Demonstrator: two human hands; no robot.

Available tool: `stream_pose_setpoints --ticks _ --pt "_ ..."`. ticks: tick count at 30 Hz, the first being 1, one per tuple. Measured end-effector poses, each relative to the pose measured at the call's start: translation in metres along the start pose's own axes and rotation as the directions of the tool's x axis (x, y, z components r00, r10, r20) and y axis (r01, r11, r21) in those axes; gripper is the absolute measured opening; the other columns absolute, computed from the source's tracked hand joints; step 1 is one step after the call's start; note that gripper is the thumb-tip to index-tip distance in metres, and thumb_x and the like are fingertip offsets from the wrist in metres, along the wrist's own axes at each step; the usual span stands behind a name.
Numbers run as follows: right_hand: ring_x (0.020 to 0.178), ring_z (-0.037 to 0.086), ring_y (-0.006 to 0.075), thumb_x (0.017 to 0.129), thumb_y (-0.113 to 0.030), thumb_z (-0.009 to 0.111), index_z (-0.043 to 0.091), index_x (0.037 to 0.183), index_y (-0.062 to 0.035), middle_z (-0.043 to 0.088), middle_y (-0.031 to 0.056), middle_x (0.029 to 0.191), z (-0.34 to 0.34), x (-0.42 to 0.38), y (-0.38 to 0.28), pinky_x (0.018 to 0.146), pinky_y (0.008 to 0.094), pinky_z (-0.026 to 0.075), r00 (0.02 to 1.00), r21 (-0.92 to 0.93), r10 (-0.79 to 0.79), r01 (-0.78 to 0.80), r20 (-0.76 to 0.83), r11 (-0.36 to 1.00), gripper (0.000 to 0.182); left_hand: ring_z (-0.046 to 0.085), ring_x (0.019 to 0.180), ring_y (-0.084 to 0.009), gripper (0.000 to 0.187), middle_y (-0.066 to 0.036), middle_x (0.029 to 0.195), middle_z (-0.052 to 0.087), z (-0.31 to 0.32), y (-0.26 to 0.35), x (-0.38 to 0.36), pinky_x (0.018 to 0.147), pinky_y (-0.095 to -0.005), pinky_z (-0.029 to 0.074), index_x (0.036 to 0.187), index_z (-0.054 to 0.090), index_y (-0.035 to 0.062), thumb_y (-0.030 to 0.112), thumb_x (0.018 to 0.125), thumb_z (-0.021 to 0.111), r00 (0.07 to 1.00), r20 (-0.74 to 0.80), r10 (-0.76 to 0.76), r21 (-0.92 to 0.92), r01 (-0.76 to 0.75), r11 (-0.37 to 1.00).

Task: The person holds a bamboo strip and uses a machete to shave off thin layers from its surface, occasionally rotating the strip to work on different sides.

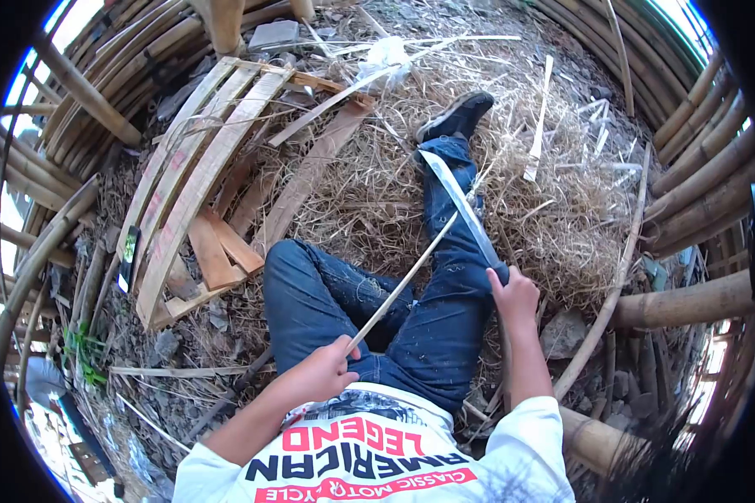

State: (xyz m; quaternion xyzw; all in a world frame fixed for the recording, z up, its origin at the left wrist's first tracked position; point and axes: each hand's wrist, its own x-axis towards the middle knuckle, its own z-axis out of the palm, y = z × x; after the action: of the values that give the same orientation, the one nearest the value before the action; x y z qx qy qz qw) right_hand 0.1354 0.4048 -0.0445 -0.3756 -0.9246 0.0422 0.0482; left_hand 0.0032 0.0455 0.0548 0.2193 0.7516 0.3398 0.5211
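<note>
In my right hand is the dark handle of a machete, fingers wrapped round it. Its long pale blade points away from me and lies over my outstretched leg, the tip near the ankle. My left hand is closed at my lap on the near end of a thin bamboo strip. The strip slants up to the right and meets the blade around its middle, above the shin. At its far end, beside the blade, the strip looks frayed into pale fibres.
A slatted wooden pallet leans at the left with loose boards. Dry shavings cover the ground round my leg. A clear plastic bag lies beyond my shoe. Bamboo poles stand and lie along both sides, with stones at the right.
</note>
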Motion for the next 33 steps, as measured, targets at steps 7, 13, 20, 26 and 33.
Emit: stream_pose_setpoints --ticks 7,13,20,26,33 --pt "0.062 0.067 0.0378 0.085 -0.06 0.06 0.058 0.073 -0.0054 0.065 0.0183 0.065 -0.022 -0.017 -0.018 0.056 0.0467 0.053 0.988 0.024 -0.157 0.157 0.001 0.987 0.056 0.041 0.054 -0.015 0.033 -0.002 0.06 0.044 -0.004 0.001 -0.004 0.053 -0.0329 0.037 0.104 0.048 0.0027 0.002 0.083 0.072 0.999 0.005 0.039 0.079 -0.039 0.996" --pt "0.062 0.066 0.0392 0.086 -0.06 0.059 0.061 0.075 -0.0043 0.066 0.0199 0.066 -0.011 -0.001 0.004 0.057 0.049 0.052 0.999 -0.039 -0.03 0.029 -0.018 0.999 0.057 0.052 0.053 -0.0228 0.031 -0.01 0.061 0.053 0.004 0.003 -0.001 0.053 -0.0379 0.04 0.103 0.048 0.0013 0.003 0.083 0.071 0.996 -0.062 0.058 0.097 -0.052 0.994" --pt "0.066 0.067 0.0405 0.086 -0.059 0.06 0.062 0.075 -0.0063 0.065 0.0202 0.066 -0.043 -0.014 -0.024 0.06 0.0495 0.052 0.999 0.1 -0.024 0.027 -0.035 0.995 0.053 0.063 0.071 -0.042 0.027 -0.022 0.072 0.062 0.001 0.012 -0.006 0.061 -0.0476 0.047 0.101 0.045 -0.0006 0.005 0.085 0.066 0.984 -0.155 0.086 0.28 -0.039 0.959" --pt "0.075 0.066 0.0422 0.09 -0.056 0.055 0.07 0.082 0.0001 0.066 0.0245 0.073 -0.024 0.004 0.02 0.068 0.0495 0.05 0.941 0.239 0.324 -0.337 0.095 0.911 0.058 0.063 0.073 -0.0463 0.029 -0.026 0.072 0.062 0.005 0.03 -0.012 0.064 -0.0536 0.049 0.1 0.042 -0.0022 0.018 0.091 0.061 0.96 -0.268 0.08 0.49 0.064 0.87" --pt "0.055 0.055 0.0188 0.089 -0.042 0.067 0.066 0.08 0.0015 0.059 0.0119 0.058 -0.031 -0.052 -0.028 0.055 0.0374 0.044 0.968 0.696 0.19 -0.249 0.162 0.674 0.044 0.063 0.066 -0.0446 0.028 -0.024 0.067 0.062 0.005 0.031 -0.005 0.06 -0.0523 0.05 0.093 0.045 -0.0019 0.025 0.097 0.05 0.964 -0.24 0.113 0.42 -0.001 0.907"
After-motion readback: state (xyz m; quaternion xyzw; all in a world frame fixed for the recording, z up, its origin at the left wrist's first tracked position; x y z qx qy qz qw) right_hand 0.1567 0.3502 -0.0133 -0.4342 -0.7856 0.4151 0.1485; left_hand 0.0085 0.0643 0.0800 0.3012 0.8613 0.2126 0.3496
